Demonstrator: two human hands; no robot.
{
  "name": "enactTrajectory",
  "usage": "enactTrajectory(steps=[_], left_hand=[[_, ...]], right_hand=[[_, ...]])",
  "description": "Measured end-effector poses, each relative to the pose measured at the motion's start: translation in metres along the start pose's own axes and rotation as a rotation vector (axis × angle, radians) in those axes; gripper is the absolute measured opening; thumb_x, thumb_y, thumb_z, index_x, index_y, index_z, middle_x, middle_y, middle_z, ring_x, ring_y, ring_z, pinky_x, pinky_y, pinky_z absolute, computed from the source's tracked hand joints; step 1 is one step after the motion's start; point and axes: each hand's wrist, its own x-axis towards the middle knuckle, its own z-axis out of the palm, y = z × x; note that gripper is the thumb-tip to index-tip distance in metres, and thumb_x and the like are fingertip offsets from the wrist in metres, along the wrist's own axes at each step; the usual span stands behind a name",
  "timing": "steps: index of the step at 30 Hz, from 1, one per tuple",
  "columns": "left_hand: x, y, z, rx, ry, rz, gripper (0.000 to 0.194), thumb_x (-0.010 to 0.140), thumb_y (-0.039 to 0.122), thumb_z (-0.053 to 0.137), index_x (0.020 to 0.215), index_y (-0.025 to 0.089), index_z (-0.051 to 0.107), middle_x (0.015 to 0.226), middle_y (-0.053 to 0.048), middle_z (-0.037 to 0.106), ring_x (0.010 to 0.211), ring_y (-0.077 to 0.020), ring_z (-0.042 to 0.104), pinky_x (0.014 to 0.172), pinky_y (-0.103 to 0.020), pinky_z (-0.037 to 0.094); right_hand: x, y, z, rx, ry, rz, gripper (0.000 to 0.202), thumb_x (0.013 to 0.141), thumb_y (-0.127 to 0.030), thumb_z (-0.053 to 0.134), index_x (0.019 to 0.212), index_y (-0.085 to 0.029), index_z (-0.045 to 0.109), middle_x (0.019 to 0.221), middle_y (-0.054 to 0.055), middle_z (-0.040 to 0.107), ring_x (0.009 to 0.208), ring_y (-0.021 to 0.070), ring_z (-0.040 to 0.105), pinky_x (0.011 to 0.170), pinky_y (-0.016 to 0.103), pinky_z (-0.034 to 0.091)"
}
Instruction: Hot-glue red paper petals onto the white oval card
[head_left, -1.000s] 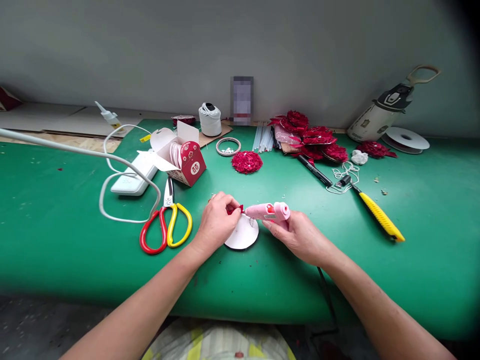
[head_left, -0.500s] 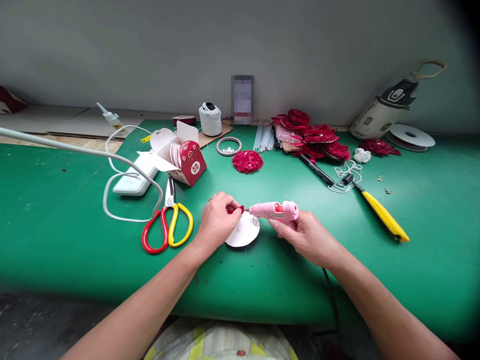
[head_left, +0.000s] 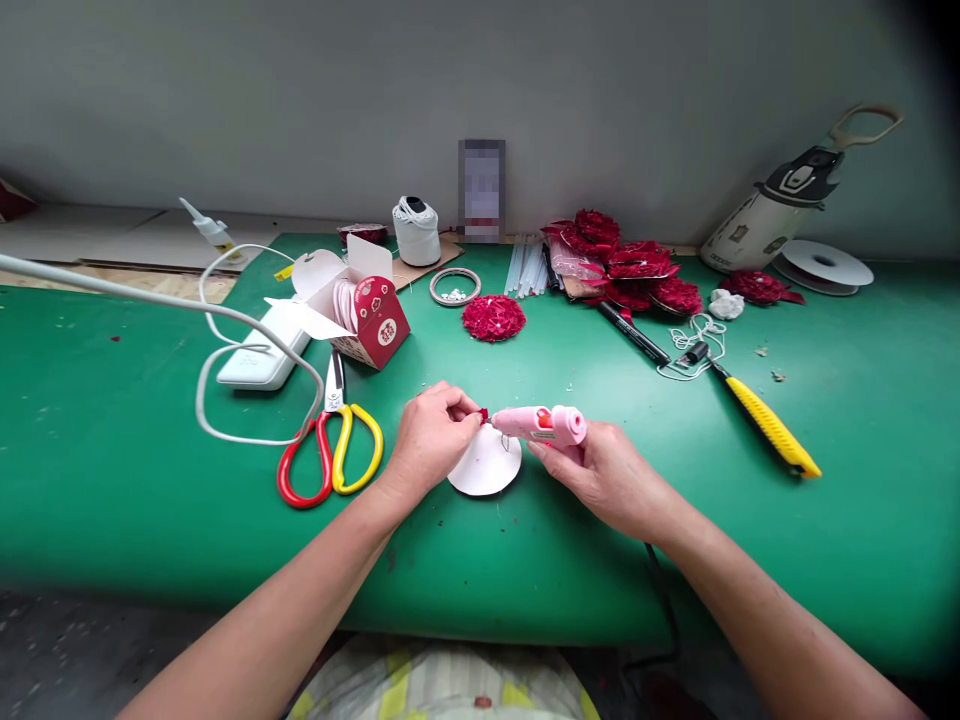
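Observation:
My left hand [head_left: 435, 432] pinches a small piece of red ribbon [head_left: 484, 414] between thumb and fingers, just above a white paper disc [head_left: 486, 466] on the green table. In my right hand [head_left: 611, 470] is a pink glue gun [head_left: 540, 424], its nozzle pointing left and meeting or nearly meeting the red piece. Whether glue is coming out is too small to tell. Part of the disc lies beneath my left fingers. Beyond the hands sits a round red ribbon flower [head_left: 494, 318].
Scissors [head_left: 331, 440] lie to the left, beside an open red-and-white box [head_left: 375, 322] and a white power bank [head_left: 264, 352] with a looping cable. Glue sticks [head_left: 528, 268], red flowers [head_left: 637, 262] and a black marker [head_left: 633, 334] are behind. A yellow-handled cutter [head_left: 772, 425] lies right.
The glue gun and my right hand have shifted slightly left, the nozzle staying by the red piece. My left hand keeps its pinch. The whole view has moved slightly.

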Motion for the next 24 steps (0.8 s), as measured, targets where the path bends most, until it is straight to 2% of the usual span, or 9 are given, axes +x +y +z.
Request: enactTrajectory(steps=[7, 10, 13, 16, 19, 24], left_hand=[[0.0008, -0.0012, -0.0008, -0.001, -0.018, 0.002, 0.008, 0.07, 0.019, 0.064, 0.064, 0.019, 0.068, 0.067, 0.001, 0.061, 0.061, -0.0125, 0.053, 0.059, -0.026, 0.04], [0.0012, -0.0024, -0.0011, 0.0, -0.024, 0.006, 0.008, 0.071, 0.02, 0.064, 0.064, 0.02, 0.068, 0.068, 0.001, 0.062, 0.061, -0.0123, 0.053, 0.059, -0.026, 0.04], [0.0011, -0.003, -0.0013, 0.005, -0.033, 0.007, 0.007, 0.071, 0.019, 0.064, 0.065, 0.019, 0.068, 0.068, 0.001, 0.061, 0.06, -0.0117, 0.052, 0.059, -0.026, 0.04], [0.0008, -0.0028, -0.0012, 0.001, -0.04, 0.005, 0.007, 0.071, 0.019, 0.063, 0.065, 0.019, 0.068, 0.068, 0.001, 0.061, 0.059, -0.0116, 0.051, 0.059, -0.026, 0.039], [0.0007, -0.002, -0.0012, 0.003, -0.041, 0.006, 0.007, 0.071, 0.019, 0.063, 0.065, 0.019, 0.068, 0.069, 0.001, 0.061, 0.06, -0.0114, 0.051, 0.059, -0.026, 0.039], [0.0008, -0.0005, -0.0024, 0.001, -0.046, 0.002, 0.007, 0.071, 0.018, 0.064, 0.065, 0.019, 0.068, 0.068, 0.001, 0.061, 0.06, -0.0116, 0.052, 0.059, -0.026, 0.04]], right_hand=[[0.0014, 0.0011, 0.0016, -0.08, 0.037, 0.014, 0.03, 0.096, -0.035, 0.048, 0.111, -0.023, 0.071, 0.083, 0.002, 0.069, 0.079, 0.0204, 0.062, 0.072, 0.029, 0.046], [0.0002, -0.0008, 0.001, -0.061, 0.02, 0.024, 0.033, 0.097, -0.035, 0.047, 0.121, -0.026, 0.068, 0.088, 0.002, 0.07, 0.079, 0.02, 0.062, 0.072, 0.029, 0.046], [-0.0013, -0.003, 0.0001, 0.003, 0.0, 0.025, 0.037, 0.098, -0.034, 0.045, 0.13, -0.03, 0.062, 0.102, 0.002, 0.07, 0.087, 0.0196, 0.062, 0.075, 0.028, 0.047], [-0.0011, -0.0033, 0.0, 0.024, -0.007, 0.026, 0.037, 0.098, -0.033, 0.045, 0.132, -0.031, 0.061, 0.109, 0.002, 0.07, 0.092, 0.0194, 0.063, 0.078, 0.028, 0.046], [0.0005, -0.0025, 0.0009, -0.007, 0.0, 0.019, 0.037, 0.098, -0.032, 0.046, 0.131, -0.03, 0.061, 0.108, 0.002, 0.07, 0.089, 0.0188, 0.063, 0.076, 0.027, 0.046], [0.0007, -0.0047, 0.0022, -0.083, 0.021, 0.02, 0.037, 0.097, -0.035, 0.048, 0.129, -0.028, 0.064, 0.093, 0.002, 0.072, 0.08, 0.0192, 0.063, 0.069, 0.027, 0.045]])
